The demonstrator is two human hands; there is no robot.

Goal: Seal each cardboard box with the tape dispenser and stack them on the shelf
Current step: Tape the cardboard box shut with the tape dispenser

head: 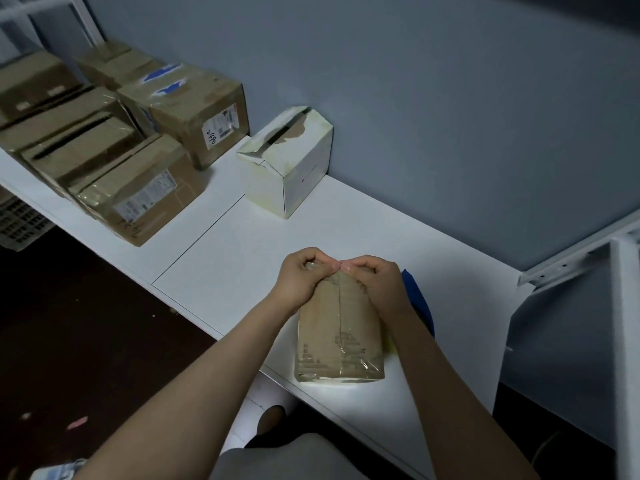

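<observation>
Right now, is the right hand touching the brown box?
Touching. Head view: the right hand grips the far end of the brown box, fingers curled.

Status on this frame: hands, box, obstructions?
Hands: left hand and right hand pinch brown box far edge. It lies on white table. Nearby: blue object beside it, white box apart behind.

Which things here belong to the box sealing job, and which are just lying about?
Job: brown box, gripped by left hand and right hand; white box; brown boxes at left; shelf; blue item, perhaps the dispenser.
Lying about: plastic crate under the shelf; scraps on the floor.
</observation>
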